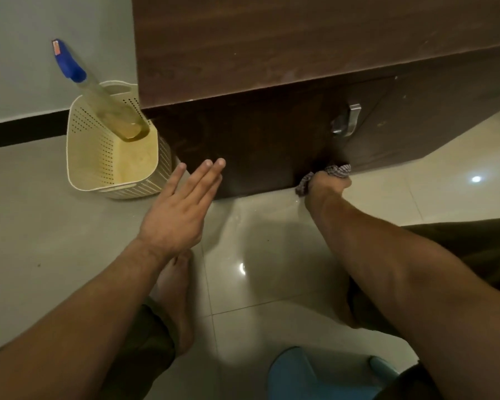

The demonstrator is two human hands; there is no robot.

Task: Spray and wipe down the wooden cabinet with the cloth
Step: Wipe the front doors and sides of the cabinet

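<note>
The dark wooden cabinet [272, 67] fills the upper middle and right, with a metal handle [348, 119] on its front. My right hand [325, 187] is shut on a checked cloth [337, 171] and presses it against the bottom edge of the cabinet front, below the handle. My left hand [179, 209] hovers flat with fingers straight, holding nothing, just in front of the cabinet's lower left corner. A spray bottle [98, 90] with a blue head leans in a cream basket [113, 157] to the left of the cabinet.
The basket stands on the glossy tiled floor [272, 255] against the cabinet's left side, near a pale wall with a black skirting [23, 129]. My bare feet rest on the tiles below the hands. A blue plastic stool [315, 376] sits at the bottom edge.
</note>
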